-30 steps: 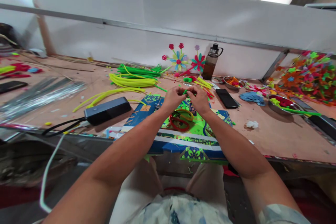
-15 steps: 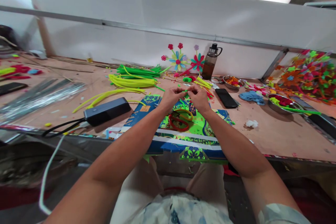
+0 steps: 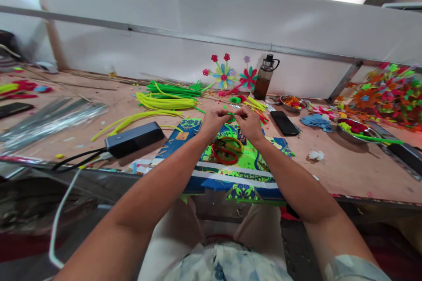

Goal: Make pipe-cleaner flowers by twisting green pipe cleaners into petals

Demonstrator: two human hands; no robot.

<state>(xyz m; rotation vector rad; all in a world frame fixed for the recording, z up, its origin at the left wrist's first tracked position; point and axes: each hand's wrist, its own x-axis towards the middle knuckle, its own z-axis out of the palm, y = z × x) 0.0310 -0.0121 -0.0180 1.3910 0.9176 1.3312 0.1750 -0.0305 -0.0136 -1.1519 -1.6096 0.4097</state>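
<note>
My left hand and my right hand come close together over the patterned blue and green cardboard. Both pinch a short green pipe cleaner between thumb and fingers; most of it is covered by the fingertips. Just below the hands lies a pair of scissors with red and yellow handles, flat on the cardboard. Behind the left hand rest a bundle of yellow pipe cleaners and a bundle of green ones.
A black power bank with a cable lies to the left. On the right are a black phone, a blue cloth and a metal bowl. A bottle stands at the back beside pipe-cleaner flowers.
Both hands stay at nearly the same place. The fingers and the green pipe cleaner between them have shifted very slightly; the other things lie as before.
</note>
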